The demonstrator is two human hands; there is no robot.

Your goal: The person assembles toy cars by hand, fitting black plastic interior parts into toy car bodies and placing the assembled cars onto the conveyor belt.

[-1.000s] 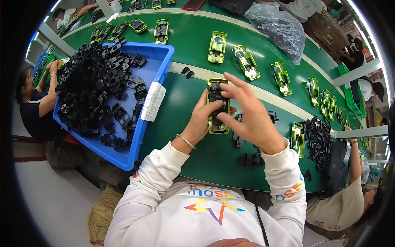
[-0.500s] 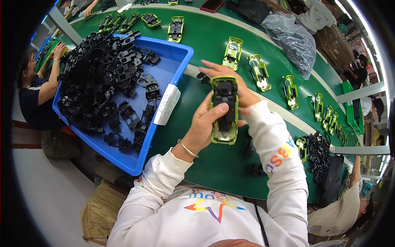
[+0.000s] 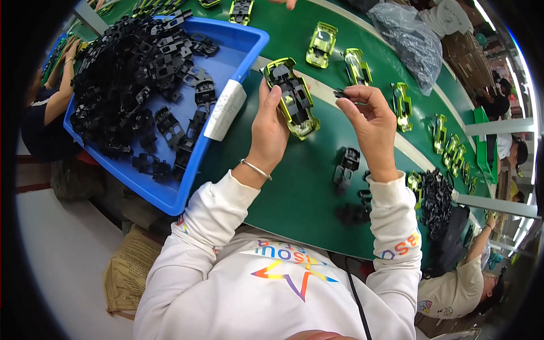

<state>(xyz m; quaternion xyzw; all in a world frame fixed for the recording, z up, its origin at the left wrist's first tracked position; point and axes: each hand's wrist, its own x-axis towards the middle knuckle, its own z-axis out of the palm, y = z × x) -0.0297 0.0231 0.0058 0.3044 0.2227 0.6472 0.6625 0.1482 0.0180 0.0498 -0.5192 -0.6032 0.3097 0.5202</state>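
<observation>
A yellow-green toy car body (image 3: 306,126) with a black plastic insert in it lies in my left hand (image 3: 265,133). My left fingers are wrapped round its side, thumb along the edge, and the car is tilted above the green table. To its right, my right hand (image 3: 375,124) pinches a small black plastic part (image 3: 340,93) between thumb and fingertips, apart from the car. Below the right hand, a black plastic insert (image 3: 347,165) rests on the table, with more black pieces (image 3: 354,212) nearer me, partly beside my sleeve.
A blue bin (image 3: 256,48) heaped with black inserts (image 3: 136,73) stands at the left. Several green car bodies (image 3: 322,45) line the belt beyond. At the right is a pile of small black parts (image 3: 437,195). Another person's hand (image 3: 290,3) shows at the top; co-workers sit left and right.
My right hand has come away from behind the car and moved right, pinching the small black part. The car has shifted up and left and tilted. The whole view has shifted slightly.
</observation>
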